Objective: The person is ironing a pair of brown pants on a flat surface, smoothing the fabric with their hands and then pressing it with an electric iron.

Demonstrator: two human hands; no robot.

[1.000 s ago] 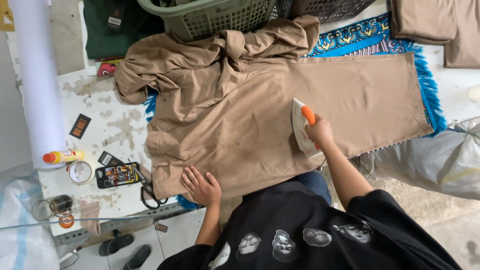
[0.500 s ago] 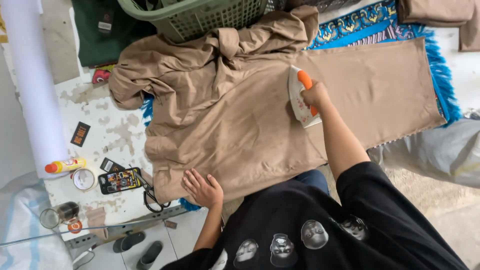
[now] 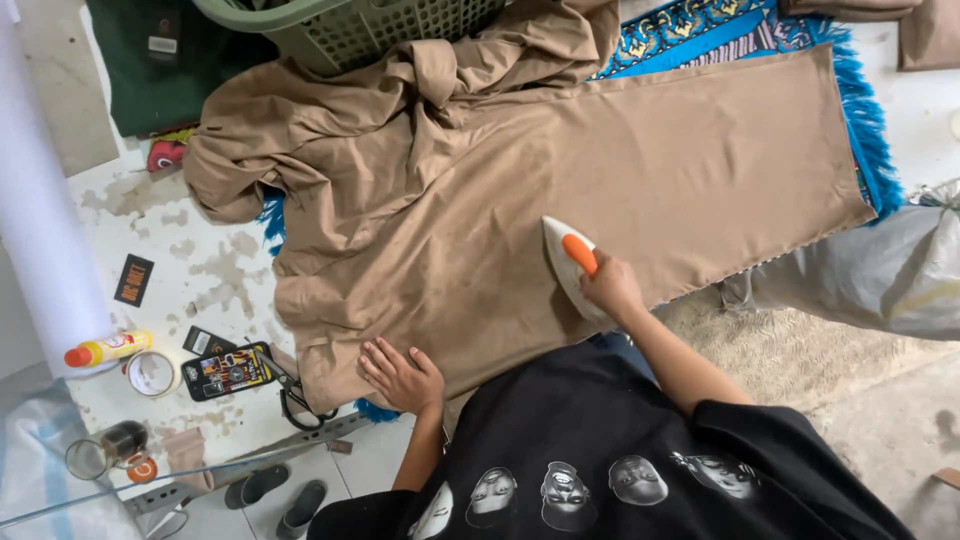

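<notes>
1. Left hand (image 3: pixel 402 375) lies flat w/ fingers spread, palm down on near edge of the tan cloth (image 3: pixel 520 200), pinning it; grips nothing
2. Right hand (image 3: pixel 610 288) is clenched round the orange handle of the iron (image 3: pixel 568 262); iron sits sole-down on the cloth, approx mid near edge, tip pointing away from the person
3. Just left of the left hand: black scissors (image 3: pixel 298 395) at the cloth's corner, next to a dark printed card (image 3: pixel 228 370), a tape roll (image 3: pixel 152 373) & a yellow bottle (image 3: pixel 108 349) w/ orange cap, all on a worn white table (image 3: pixel 220 265)
4. Glass jar (image 3: pixel 108 448) sits at table's near left corner; sandals (image 3: pixel 275 495) on the floor below
5. Cloth is smooth & flat on the right half, bunched & creased on the far left
6. Under it a blue fringed mat (image 3: pixel 865 130) shows at the right & far edge
7. Far side: green basket (image 3: pixel 360 28) touches the bunched part of the cloth; grey sack (image 3: pixel 880 275) lies right of the cloth
</notes>
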